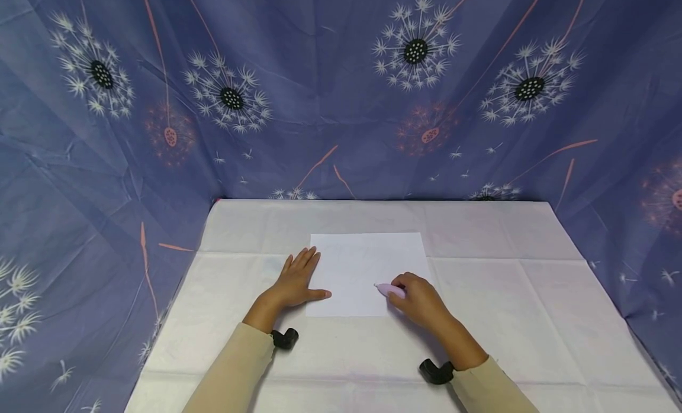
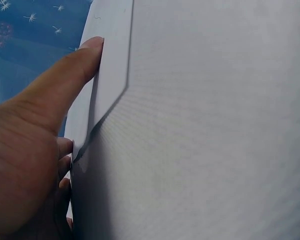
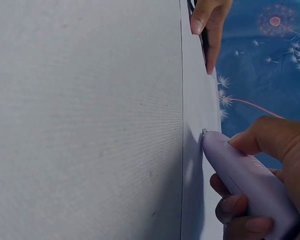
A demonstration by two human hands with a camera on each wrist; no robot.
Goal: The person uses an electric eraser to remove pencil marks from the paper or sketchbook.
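A white sheet of paper lies on the table, its long side running left to right. My left hand rests at its left edge, fingers straight and spread, the thumb reaching over the paper. In the left wrist view the left thumb lies along the sheet's near part. My right hand grips a light purple utility knife over the right half of the sheet. The knife's small metal tip points left, right at the paper's surface; the thumb presses on top of the lavender body.
A white cloth with fold creases covers the table. Blue curtains with dandelion prints hang behind and at both sides. Black wrist-worn devices sit at both sleeve cuffs.
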